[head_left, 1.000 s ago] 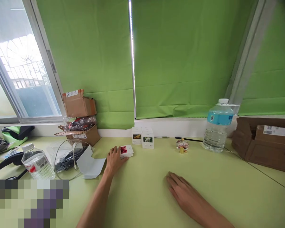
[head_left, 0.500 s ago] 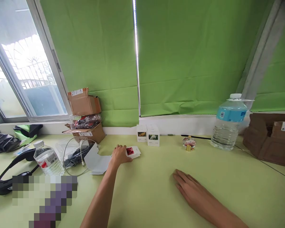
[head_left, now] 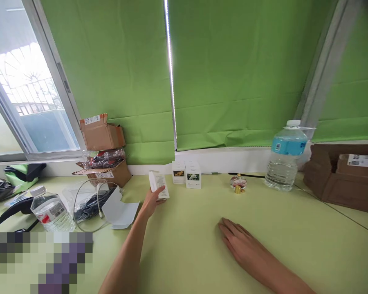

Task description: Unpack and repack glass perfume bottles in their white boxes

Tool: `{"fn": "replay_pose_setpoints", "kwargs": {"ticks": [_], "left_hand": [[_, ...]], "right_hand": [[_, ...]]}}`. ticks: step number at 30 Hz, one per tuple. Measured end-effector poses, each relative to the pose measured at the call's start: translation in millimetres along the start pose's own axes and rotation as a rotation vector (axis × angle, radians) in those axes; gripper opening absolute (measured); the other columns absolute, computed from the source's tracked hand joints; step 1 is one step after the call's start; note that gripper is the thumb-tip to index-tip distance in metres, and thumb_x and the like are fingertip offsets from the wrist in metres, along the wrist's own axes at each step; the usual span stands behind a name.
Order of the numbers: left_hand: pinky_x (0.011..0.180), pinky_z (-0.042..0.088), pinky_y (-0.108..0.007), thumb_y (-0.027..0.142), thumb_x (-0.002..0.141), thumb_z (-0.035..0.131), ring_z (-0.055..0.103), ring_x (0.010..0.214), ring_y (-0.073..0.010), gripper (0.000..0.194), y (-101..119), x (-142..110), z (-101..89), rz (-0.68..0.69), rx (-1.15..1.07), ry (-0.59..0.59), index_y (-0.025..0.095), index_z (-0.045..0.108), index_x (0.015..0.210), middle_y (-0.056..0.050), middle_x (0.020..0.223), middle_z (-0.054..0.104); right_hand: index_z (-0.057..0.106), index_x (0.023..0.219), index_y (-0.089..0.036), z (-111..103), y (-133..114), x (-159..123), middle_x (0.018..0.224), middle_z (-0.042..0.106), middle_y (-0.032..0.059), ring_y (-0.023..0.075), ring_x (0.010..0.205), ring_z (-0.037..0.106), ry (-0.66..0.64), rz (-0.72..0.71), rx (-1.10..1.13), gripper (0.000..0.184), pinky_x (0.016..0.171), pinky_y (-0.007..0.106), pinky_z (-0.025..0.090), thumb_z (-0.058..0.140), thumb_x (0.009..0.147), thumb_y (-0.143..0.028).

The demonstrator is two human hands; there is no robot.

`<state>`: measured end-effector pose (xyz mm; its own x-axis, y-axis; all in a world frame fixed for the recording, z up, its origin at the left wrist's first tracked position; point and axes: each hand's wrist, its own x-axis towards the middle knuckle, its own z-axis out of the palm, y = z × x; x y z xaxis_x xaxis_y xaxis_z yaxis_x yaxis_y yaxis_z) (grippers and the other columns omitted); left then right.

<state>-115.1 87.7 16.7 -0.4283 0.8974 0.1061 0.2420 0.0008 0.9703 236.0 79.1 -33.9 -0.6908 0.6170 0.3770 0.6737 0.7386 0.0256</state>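
Carton [head_left: 155, 179] tilted up, left of the flower-print boxes [head_left: 193, 183].
Left hand [head_left: 151, 201] has its fingers closed around it; right hand [head_left: 241, 243] lies flat, fingers extended, holding nothing visible.

Glare whites out the window [head_left: 32, 77] on my left; my desk [head_left: 190, 253] is evenly bright, softly shadowed.

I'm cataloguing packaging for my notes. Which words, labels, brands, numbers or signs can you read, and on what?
None can be read for certain.
Small white cardboard carton in the left hand: fine print, too small.
Upright white cardboard boxes with flower pictures: captions too small.
Large clear plastic bottle with blue label: blurred.
Clear plastic bottle with red-and-white label: blurred.
Brown cardboard boxes with white labels: too small.
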Motion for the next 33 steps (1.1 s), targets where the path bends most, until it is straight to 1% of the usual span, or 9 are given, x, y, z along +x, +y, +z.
{"fn": "replay_pose_setpoints", "kwargs": {"ticks": [3, 6, 9, 14, 16, 19, 23, 29, 33], "left_hand": [[0.077, 0.056, -0.034, 0.045, 0.089, 0.054, 0.068, 0.091, -0.02, 0.046, -0.2, 7.2, -4.3, -0.003, 0.021, 0.162, 0.014, 0.053, 0.124, -0.012, 0.113, 0.067], [0.083, 0.054, -0.039, 0.039, 0.091, 0.054, 0.064, 0.097, -0.0198, 0.037, 6.3, 15.2, -11.7, 0.014, 0.091, 0.322, 0.015, 0.055, 0.12, -0.009, 0.115, 0.064], [0.084, 0.053, -0.042, 0.037, 0.091, 0.055, 0.062, 0.099, -0.02, 0.035, 17.0, 27.4, -20.7, 0.02, 0.192, 0.412, 0.016, 0.055, 0.119, -0.008, 0.117, 0.06], [0.085, 0.053, -0.041, 0.035, 0.091, 0.056, 0.061, 0.101, -0.0203, 0.034, 25.9, 53.8, -40.8, 0.009, 0.364, 0.47, 0.017, 0.055, 0.12, -0.008, 0.12, 0.059], [0.085, 0.053, -0.042, 0.035, 0.091, 0.056, 0.061, 0.101, -0.0206, 0.035, 20.5, 58.6, -50.9, -0.036, 0.429, 0.513, 0.017, 0.055, 0.12, -0.008, 0.12, 0.059], [0.085, 0.052, -0.042, 0.034, 0.091, 0.057, 0.06, 0.102, -0.0208, 0.035, 5.5, 56.6, -64.0, -0.128, 0.524, 0.57, 0.017, 0.055, 0.12, -0.008, 0.12, 0.058], [0.086, 0.052, -0.043, 0.035, 0.09, 0.057, 0.06, 0.103, -0.0214, 0.035, -10.7, 52.3, -74.8, -0.204, 0.624, 0.618, 0.017, 0.055, 0.121, -0.008, 0.121, 0.058], [0.086, 0.052, -0.042, 0.034, 0.09, 0.057, 0.06, 0.103, -0.0211, 0.035, -16.8, 73.4, -91.7, -0.34, 0.638, 0.624, 0.017, 0.055, 0.12, -0.008, 0.121, 0.058], [0.086, 0.052, -0.042, 0.034, 0.09, 0.058, 0.06, 0.103, -0.0212, 0.035, -21.3, 91.0, -101.1, -0.382, 0.6, 0.629, 0.017, 0.055, 0.12, -0.008, 0.12, 0.058]], "right_hand": [[0.06, 0.121, -0.018, 1.8, 0.1, -1.1, 0.128, 0.059, 0.0135, 0.0287, 0.119, 0.054, 0.015, 0.003, 0.007, 0.035, 0.098, 0.046, 0.045, 0.037, 0.095, -0.023], [0.06, 0.121, -0.018, 3.6, 0.8, -2.0, 0.128, 0.058, 0.0139, 0.0288, 0.119, 0.055, 0.023, 0.008, 0.0, 0.034, 0.098, 0.046, 0.046, 0.038, 0.095, -0.023], [0.06, 0.12, -0.018, 3.7, 1.1, -2.3, 0.129, 0.058, 0.0146, 0.0287, 0.119, 0.055, 0.02, 0.007, -0.015, 0.034, 0.097, 0.046, 0.047, 0.038, 0.094, -0.021], [0.061, 0.12, -0.016, 4.4, 0.3, -3.0, 0.129, 0.059, 0.0156, 0.0293, 0.119, 0.055, 0.015, 0.0, -0.051, 0.036, 0.097, 0.047, 0.047, 0.037, 0.093, -0.018], [0.061, 0.12, -0.016, 7.6, 1.7, -3.5, 0.129, 0.059, 0.0158, 0.0296, 0.119, 0.056, 0.023, -0.003, -0.056, 0.036, 0.098, 0.047, 0.047, 0.037, 0.093, -0.019], [0.062, 0.12, -0.015, 15.4, 6.8, -4.1, 0.129, 0.059, 0.0158, 0.0298, 0.119, 0.056, 0.049, -0.022, -0.062, 0.037, 0.098, 0.046, 0.047, 0.039, 0.093, -0.021], [0.062, 0.121, -0.014, 27.9, 16.4, -4.9, 0.13, 0.059, 0.0151, 0.0295, 0.119, 0.056, 0.082, -0.07, -0.082, 0.037, 0.097, 0.045, 0.049, 0.041, 0.092, -0.024], [0.062, 0.123, -0.015, 46.7, 32.6, -9.8, 0.131, 0.059, 0.0137, 0.0305, 0.12, 0.056, 0.116, -0.155, -0.128, 0.04, 0.094, 0.044, 0.052, 0.039, 0.09, -0.021], [0.06, 0.124, -0.017, 57.2, 44.0, -15.0, 0.132, 0.058, 0.0131, 0.0311, 0.119, 0.056, 0.164, -0.223, -0.137, 0.044, 0.092, 0.045, 0.052, 0.037, 0.088, -0.016]]}}
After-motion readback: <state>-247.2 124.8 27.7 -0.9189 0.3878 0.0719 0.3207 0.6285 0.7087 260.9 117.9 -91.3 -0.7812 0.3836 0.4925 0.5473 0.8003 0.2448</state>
